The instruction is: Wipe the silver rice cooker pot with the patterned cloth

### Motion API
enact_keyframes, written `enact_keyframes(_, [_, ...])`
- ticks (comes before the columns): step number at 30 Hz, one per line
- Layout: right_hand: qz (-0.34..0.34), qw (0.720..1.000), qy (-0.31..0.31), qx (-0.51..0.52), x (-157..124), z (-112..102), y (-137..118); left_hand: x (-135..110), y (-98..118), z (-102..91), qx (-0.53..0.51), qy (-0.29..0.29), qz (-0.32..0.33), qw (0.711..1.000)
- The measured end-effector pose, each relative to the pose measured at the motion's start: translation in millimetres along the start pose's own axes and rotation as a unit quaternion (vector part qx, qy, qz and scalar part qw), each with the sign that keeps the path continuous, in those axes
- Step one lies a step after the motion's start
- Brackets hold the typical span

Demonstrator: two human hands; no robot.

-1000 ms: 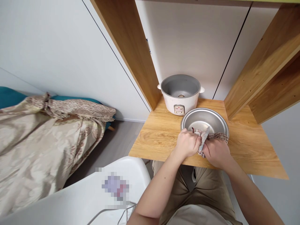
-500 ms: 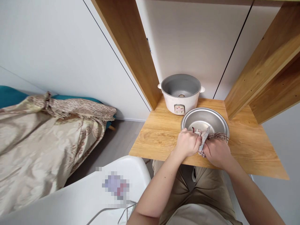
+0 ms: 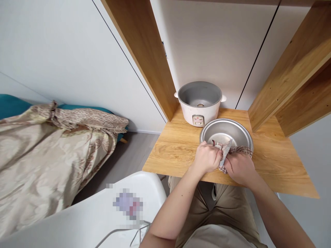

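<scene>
A crumpled, patterned cloth (image 3: pixel 241 150) is bunched between my two hands over the near rim of a silver metal inner pot (image 3: pixel 227 129). My left hand (image 3: pixel 208 156) is closed around the cloth's left part, thumb towards the middle. Closed as well, my right hand (image 3: pixel 239 167) grips the cloth from the right. The fingertips of both hands are hidden. Behind the pot stands a white rice cooker body (image 3: pixel 191 112), lidless, its grey inside and central heating part showing.
The wooden tabletop (image 3: pixel 173 151) carries the pot and cooker, with upright wooden boards (image 3: pixel 144 51) at both sides. At the lower left is a white chair (image 3: pixel 90 210) with a blurred-out purple patch and a grey cable (image 3: pixel 113 234). A bed with a beige cover (image 3: pixel 64 155) lies further left.
</scene>
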State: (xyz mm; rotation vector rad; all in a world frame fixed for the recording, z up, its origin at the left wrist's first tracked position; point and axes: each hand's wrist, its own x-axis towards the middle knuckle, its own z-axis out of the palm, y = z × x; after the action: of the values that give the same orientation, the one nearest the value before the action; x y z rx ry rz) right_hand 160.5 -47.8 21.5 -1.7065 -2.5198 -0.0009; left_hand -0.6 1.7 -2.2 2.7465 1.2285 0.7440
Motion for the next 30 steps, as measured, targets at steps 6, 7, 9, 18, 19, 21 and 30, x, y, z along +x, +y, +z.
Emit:
enact_keyframes(6, [0.002, 1.0, -0.009, -0.002, 0.1, -0.4, 0.4, -0.2, 0.0, 0.1, 0.0, -0.004, 0.0, 1.0])
enact_keyframes(7, [0.003, 1.0, -0.007, -0.002, 0.0, -0.2, 0.6, -0.2, 0.0, 0.1, 0.0, -0.004, 0.001, 1.0])
enact_keyframes(9, [0.002, 1.0, -0.004, -0.003, -0.3, 0.4, 1.2, -0.3, -0.1, 0.4, 0.001, -0.001, 0.001, 1.0])
enact_keyframes(18, [0.004, 1.0, -0.003, 0.005, -0.8, 0.1, 1.8, 0.0, -0.2, -0.4, -0.003, 0.002, 0.004, 1.0])
enact_keyframes(19, [0.005, 1.0, -0.003, 0.005, -0.7, -0.2, 1.6, 0.0, -0.1, -0.7, -0.004, 0.001, 0.004, 1.0])
enact_keyframes(21, [0.006, 1.0, -0.004, 0.006, -0.6, -0.5, 1.5, -0.1, 0.1, -1.1, -0.005, 0.001, 0.004, 1.0])
enact_keyframes(30, [0.005, 1.0, -0.004, 0.003, -0.8, 1.1, 1.3, -1.0, -0.5, 1.7, -0.001, 0.011, 0.005, 1.0])
